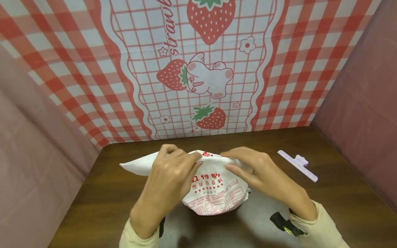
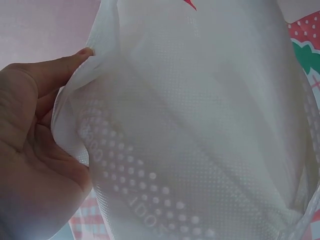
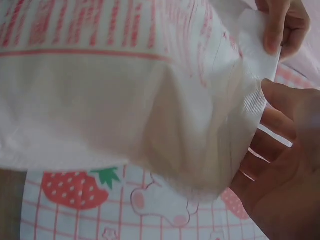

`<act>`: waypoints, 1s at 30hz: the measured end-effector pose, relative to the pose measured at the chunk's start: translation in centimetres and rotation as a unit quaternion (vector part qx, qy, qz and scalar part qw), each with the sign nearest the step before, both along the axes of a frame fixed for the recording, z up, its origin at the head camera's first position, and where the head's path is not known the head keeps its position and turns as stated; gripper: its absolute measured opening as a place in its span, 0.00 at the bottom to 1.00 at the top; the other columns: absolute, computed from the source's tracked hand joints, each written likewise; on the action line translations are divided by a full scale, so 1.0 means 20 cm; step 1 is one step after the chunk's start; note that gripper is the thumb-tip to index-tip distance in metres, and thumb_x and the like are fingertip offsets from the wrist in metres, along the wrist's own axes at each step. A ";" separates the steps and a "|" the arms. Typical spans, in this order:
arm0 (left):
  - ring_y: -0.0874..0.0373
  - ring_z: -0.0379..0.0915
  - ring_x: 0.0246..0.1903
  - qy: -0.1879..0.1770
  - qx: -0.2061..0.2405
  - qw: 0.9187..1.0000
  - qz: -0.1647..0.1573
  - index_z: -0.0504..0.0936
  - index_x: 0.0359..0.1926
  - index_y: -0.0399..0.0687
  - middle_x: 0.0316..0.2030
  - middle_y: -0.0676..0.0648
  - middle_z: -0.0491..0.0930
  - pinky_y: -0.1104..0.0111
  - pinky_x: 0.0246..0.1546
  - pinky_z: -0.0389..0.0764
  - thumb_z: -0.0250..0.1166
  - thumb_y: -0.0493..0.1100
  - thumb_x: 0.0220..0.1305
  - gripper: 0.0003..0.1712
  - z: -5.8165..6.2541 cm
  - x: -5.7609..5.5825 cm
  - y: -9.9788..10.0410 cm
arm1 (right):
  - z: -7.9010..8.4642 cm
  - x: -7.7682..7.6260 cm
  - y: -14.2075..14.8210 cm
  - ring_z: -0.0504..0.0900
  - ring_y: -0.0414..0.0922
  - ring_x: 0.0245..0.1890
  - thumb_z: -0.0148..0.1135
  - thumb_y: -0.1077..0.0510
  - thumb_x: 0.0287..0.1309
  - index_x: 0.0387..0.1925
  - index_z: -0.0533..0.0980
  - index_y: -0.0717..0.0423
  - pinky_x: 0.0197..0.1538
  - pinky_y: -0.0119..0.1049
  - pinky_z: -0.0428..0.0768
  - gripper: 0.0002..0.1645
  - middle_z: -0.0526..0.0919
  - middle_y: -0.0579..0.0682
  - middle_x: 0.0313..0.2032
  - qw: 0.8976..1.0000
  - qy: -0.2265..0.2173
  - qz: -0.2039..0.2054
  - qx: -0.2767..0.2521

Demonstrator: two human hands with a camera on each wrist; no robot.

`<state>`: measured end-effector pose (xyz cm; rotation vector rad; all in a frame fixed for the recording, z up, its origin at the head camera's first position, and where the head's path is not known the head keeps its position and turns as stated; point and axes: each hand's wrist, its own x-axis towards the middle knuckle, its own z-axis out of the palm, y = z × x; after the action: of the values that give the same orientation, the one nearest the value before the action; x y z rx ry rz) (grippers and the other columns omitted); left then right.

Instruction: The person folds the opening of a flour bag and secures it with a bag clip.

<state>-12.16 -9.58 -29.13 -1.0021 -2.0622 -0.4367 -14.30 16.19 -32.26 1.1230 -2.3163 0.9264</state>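
Here we are before a red-and-white checked cloth (image 1: 288,62) with strawberries and a cartoon figure, pinkish drapes (image 1: 40,103) at both sides, and a dark wooden counter (image 1: 102,186) below; from the head view we read big red characters and a row of stars on the white bag (image 1: 214,193); the left wrist view gives us another face of it, mostly plain, with raised dots and faint figures; and over on the right wrist view, lines of small red print and the thumb lying against the bag's edge, fingers behind!

Out to the right on the counter, well apart from the bag, lies a pale lilac clip (image 1: 297,165); cream sleeves (image 1: 322,227) come in from below, a black strap (image 1: 285,222) at the right one; and the left hand (image 1: 169,172) covers some of the lettering for us.

So the bag is right between the hands; the left pinches its top edge, a white corner jutting out beyond; the right hand (image 1: 260,168) has the same edge lightly between thumb and fingers; whether the bag's bottom touches the counter, we cannot tell.
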 end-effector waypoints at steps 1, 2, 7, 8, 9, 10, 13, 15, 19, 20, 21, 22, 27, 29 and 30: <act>0.57 0.77 0.25 0.000 -0.003 1.000 0.000 0.85 0.40 0.41 0.26 0.48 0.83 0.59 0.43 0.74 0.67 0.39 0.64 0.06 0.00 0.00 0.00 | 0.00 0.00 -0.02 0.80 0.37 0.49 0.69 0.61 0.60 0.54 0.80 0.51 0.52 0.24 0.76 0.19 0.83 0.41 0.49 1.000 0.002 0.007 -0.008; 0.57 0.78 0.25 -0.001 -0.006 1.000 0.000 0.85 0.40 0.41 0.27 0.48 0.83 0.59 0.44 0.74 0.68 0.39 0.63 0.07 0.00 0.00 0.01 | 0.01 0.00 -0.03 0.81 0.37 0.49 0.68 0.62 0.60 0.54 0.80 0.51 0.52 0.25 0.76 0.19 0.83 0.41 0.49 1.000 0.004 0.015 -0.015; 0.58 0.78 0.26 -0.008 -0.012 1.000 0.004 0.85 0.41 0.41 0.28 0.49 0.84 0.60 0.44 0.74 0.68 0.38 0.63 0.07 -0.01 0.00 0.02 | 0.05 -0.02 -0.11 0.82 0.38 0.47 0.67 0.64 0.61 0.49 0.82 0.51 0.51 0.26 0.77 0.14 0.84 0.41 0.46 0.999 0.014 0.042 -0.031; 0.58 0.77 0.26 -0.011 -0.012 1.000 0.006 0.85 0.41 0.41 0.28 0.49 0.84 0.60 0.44 0.74 0.68 0.38 0.64 0.06 -0.01 0.00 0.02 | 0.05 -0.02 -0.12 0.82 0.38 0.45 0.67 0.64 0.61 0.47 0.83 0.51 0.50 0.26 0.77 0.13 0.85 0.41 0.44 0.998 0.019 0.044 -0.032; 0.58 0.77 0.26 -0.015 -0.012 1.000 0.007 0.85 0.41 0.41 0.28 0.49 0.84 0.61 0.44 0.74 0.68 0.38 0.64 0.06 -0.01 0.00 0.02 | 0.05 -0.03 -0.13 0.82 0.38 0.44 0.67 0.64 0.61 0.45 0.83 0.52 0.49 0.25 0.77 0.11 0.85 0.41 0.43 0.998 0.023 0.043 -0.034; 0.58 0.77 0.26 -0.017 -0.012 1.000 0.008 0.85 0.41 0.41 0.28 0.49 0.84 0.61 0.45 0.74 0.67 0.38 0.64 0.06 -0.01 0.00 0.02 | 0.05 -0.03 -0.14 0.83 0.38 0.43 0.67 0.64 0.60 0.44 0.84 0.52 0.47 0.25 0.77 0.10 0.86 0.41 0.41 0.998 0.030 0.043 -0.038; 0.58 0.76 0.26 -0.018 -0.015 1.000 0.011 0.85 0.40 0.41 0.27 0.50 0.84 0.61 0.44 0.74 0.67 0.39 0.65 0.06 0.00 0.01 0.01 | 0.05 -0.05 -0.14 0.83 0.37 0.40 0.68 0.65 0.59 0.41 0.85 0.53 0.44 0.24 0.77 0.09 0.86 0.41 0.38 0.997 0.049 0.047 -0.046; 0.58 0.76 0.26 -0.019 -0.017 1.000 0.013 0.85 0.40 0.41 0.27 0.50 0.84 0.61 0.44 0.74 0.66 0.39 0.66 0.06 0.00 0.01 0.01 | 0.05 -0.05 -0.15 0.83 0.38 0.40 0.68 0.65 0.58 0.42 0.85 0.53 0.45 0.24 0.78 0.09 0.87 0.41 0.38 0.995 0.055 0.056 -0.055; 0.58 0.76 0.26 -0.022 -0.019 0.999 0.018 0.85 0.41 0.42 0.28 0.50 0.85 0.61 0.44 0.74 0.65 0.39 0.67 0.06 0.01 0.01 0.00 | 0.05 -0.06 -0.18 0.83 0.38 0.40 0.68 0.65 0.59 0.43 0.84 0.54 0.45 0.25 0.78 0.10 0.86 0.42 0.39 0.993 0.057 0.073 -0.067; 0.58 0.76 0.26 -0.023 -0.019 0.999 0.018 0.85 0.41 0.42 0.28 0.50 0.85 0.61 0.44 0.74 0.65 0.39 0.67 0.06 0.01 0.02 0.00 | 0.05 -0.06 -0.18 0.83 0.38 0.40 0.68 0.65 0.58 0.42 0.84 0.54 0.45 0.25 0.78 0.10 0.86 0.42 0.39 0.993 0.061 0.077 -0.069; 0.58 0.76 0.26 -0.023 -0.018 0.999 0.018 0.85 0.41 0.42 0.28 0.50 0.85 0.61 0.44 0.74 0.65 0.39 0.67 0.06 0.01 0.02 0.00 | 0.05 -0.07 -0.19 0.83 0.39 0.39 0.69 0.66 0.58 0.41 0.85 0.55 0.44 0.26 0.78 0.09 0.87 0.42 0.38 0.992 0.067 0.081 -0.072; 0.58 0.76 0.27 -0.024 -0.018 0.999 0.018 0.85 0.40 0.42 0.28 0.50 0.85 0.61 0.44 0.74 0.65 0.39 0.67 0.06 0.01 0.02 0.00 | 0.05 -0.07 -0.19 0.83 0.39 0.39 0.69 0.66 0.58 0.40 0.85 0.55 0.44 0.25 0.78 0.08 0.87 0.43 0.37 0.991 0.074 0.082 -0.073; 0.58 0.77 0.27 -0.018 -0.012 1.000 0.013 0.85 0.39 0.42 0.29 0.50 0.85 0.62 0.44 0.74 0.67 0.38 0.64 0.05 0.00 0.01 0.00 | 0.05 -0.07 -0.18 0.84 0.40 0.36 0.64 0.59 0.65 0.38 0.86 0.58 0.42 0.27 0.80 0.08 0.87 0.45 0.35 0.987 0.109 0.090 -0.072; 0.58 0.77 0.28 -0.017 -0.012 1.000 0.010 0.85 0.39 0.43 0.29 0.50 0.85 0.62 0.44 0.74 0.68 0.38 0.64 0.04 0.00 0.01 0.00 | 0.05 -0.08 -0.18 0.84 0.40 0.35 0.61 0.55 0.69 0.38 0.86 0.58 0.42 0.27 0.80 0.12 0.87 0.45 0.34 0.986 0.118 0.091 -0.072; 0.59 0.77 0.28 -0.019 -0.013 1.000 0.009 0.85 0.39 0.43 0.29 0.51 0.85 0.62 0.44 0.74 0.68 0.38 0.64 0.04 0.00 0.01 0.00 | 0.05 -0.08 -0.18 0.84 0.40 0.35 0.59 0.54 0.70 0.38 0.86 0.59 0.41 0.28 0.80 0.14 0.87 0.45 0.34 0.985 0.123 0.092 -0.073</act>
<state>-12.05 -9.58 -29.17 -0.9970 -2.1141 -0.4250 -15.85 12.58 -31.24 1.3240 -1.9406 0.9463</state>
